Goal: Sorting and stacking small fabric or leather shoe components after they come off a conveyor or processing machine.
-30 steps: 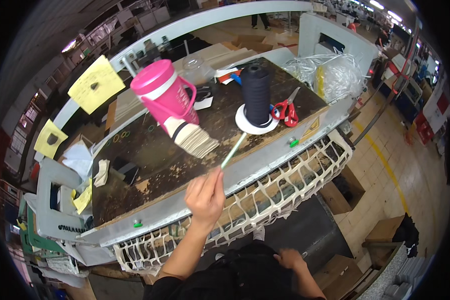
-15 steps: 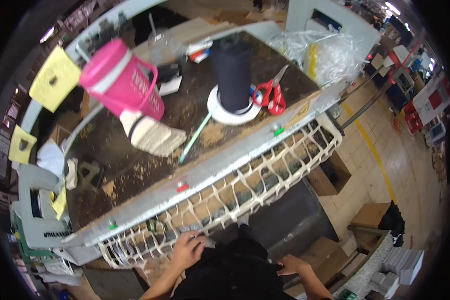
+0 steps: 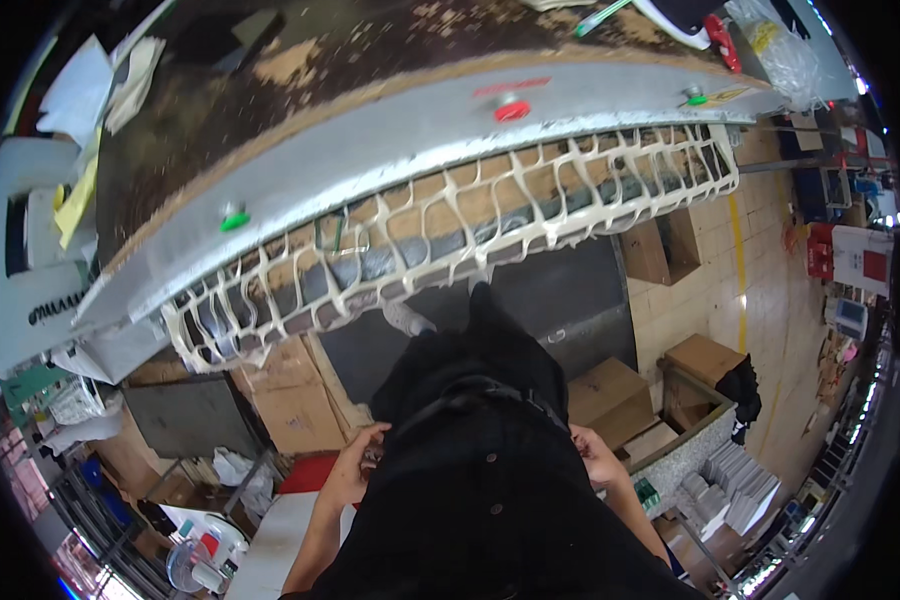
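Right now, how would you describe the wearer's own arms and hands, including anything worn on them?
The left hand and right hand are ungloved, and the forearms are bare. No watch or cable shows on them; rings are too small to tell. The black top has small round buttons down its front.

Between the left hand (image 3: 356,466) and the dark tabletop (image 3: 390,42), the white net (image 3: 462,266) is the obstacle — a hand could pass over it, but the red button (image 3: 512,110) protrudes from the metal edge (image 3: 370,148).
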{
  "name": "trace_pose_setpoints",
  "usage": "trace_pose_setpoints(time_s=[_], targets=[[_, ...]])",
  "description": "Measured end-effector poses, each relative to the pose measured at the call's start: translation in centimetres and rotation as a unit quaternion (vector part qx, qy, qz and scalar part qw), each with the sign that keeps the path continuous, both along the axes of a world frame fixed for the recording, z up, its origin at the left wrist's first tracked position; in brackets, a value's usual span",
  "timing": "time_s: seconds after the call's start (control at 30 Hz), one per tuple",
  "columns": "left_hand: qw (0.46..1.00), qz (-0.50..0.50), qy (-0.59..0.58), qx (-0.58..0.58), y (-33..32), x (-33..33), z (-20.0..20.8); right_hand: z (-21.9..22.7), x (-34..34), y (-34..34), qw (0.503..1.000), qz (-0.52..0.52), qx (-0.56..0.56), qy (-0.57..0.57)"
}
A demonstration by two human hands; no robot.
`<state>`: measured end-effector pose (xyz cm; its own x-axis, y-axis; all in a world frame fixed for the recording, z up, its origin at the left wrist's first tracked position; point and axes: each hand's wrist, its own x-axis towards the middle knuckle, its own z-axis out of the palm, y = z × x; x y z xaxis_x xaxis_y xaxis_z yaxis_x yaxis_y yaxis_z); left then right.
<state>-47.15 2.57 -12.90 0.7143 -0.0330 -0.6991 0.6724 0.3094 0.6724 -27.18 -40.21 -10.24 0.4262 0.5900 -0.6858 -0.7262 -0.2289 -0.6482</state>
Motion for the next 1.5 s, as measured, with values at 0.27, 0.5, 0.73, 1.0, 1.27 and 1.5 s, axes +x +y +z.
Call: trace_pose_setpoints(time_s=[0.27,0.5,0.73,1.0,1.27,1.5], targets=[[0.893,-0.053,-0.131,0.428,1.0,-1.4,-2.1,6.2,0.7,11.6,0.934,-0.035,-0.269,-0.233],[0.872,0.043,-0.231,0.429,4.8,1.0,4.3,2.7,-0.7,19.3,0.905,0.173,-0.172,-0.349],[0.871,-0.080,0.021,0.485,2.5,-9.8,-2.0,4.1,-2.8,13.0,0.723,0.217,-0.437,-0.490],[0.966,0.000,0.024,0.257,5.8,-11.4,-1.9,0.9,-7.6,6.7,0.737,0.457,-0.398,-0.299],[0.919,-0.113,-0.203,0.318,8.8,1.1,3.4,3.6,2.1,17.8,0.731,0.292,-0.254,-0.562],[0.941,-0.059,-0.230,0.241,6.2,5.9,-19.6,1.2,3.0,25.6,0.776,0.292,0.027,-0.558]])
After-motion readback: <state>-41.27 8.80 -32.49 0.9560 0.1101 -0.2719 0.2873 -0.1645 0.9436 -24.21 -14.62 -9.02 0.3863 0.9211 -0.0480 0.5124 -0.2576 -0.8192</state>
